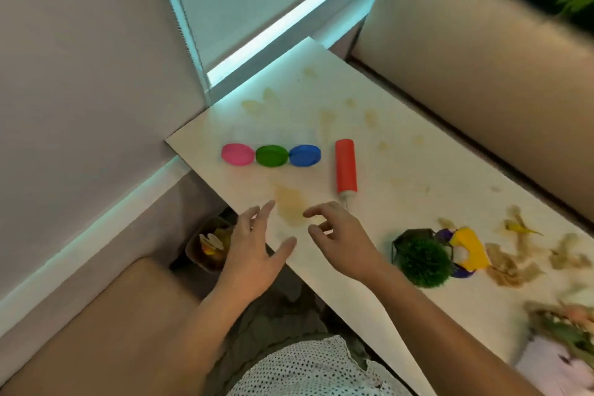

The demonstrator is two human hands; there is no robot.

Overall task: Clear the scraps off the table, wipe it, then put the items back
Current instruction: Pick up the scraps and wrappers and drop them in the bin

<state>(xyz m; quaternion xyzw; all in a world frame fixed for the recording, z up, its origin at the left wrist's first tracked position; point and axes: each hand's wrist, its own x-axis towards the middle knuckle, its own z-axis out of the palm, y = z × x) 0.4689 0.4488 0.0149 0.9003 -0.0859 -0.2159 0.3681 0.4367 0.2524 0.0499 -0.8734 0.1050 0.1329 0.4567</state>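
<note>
Both my hands hover empty over the table (401,151) edge: left hand (254,254) spread, right hand (340,241) loosely curled. The scraps (511,264) lie well right of my right hand, beyond the green ball (421,262); they look light and limp, so I'd scoop, not pinch.

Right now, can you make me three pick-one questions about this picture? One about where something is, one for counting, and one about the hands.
1. Where is the red tube?
A. just right of the blue lid
B. inside a cup
C. under a hand

2. How many round lids sit in a row?
A. two
B. three
C. five

3. What do the hands hold?
A. a cloth
B. a spoon
C. nothing

Answers:
1 A: the red tube lies beside the blue lid, on its right.
2 B: pink lid, green lid, blue lid.
3 C: the left hand and right hand have spread fingers and hold nothing.
</note>
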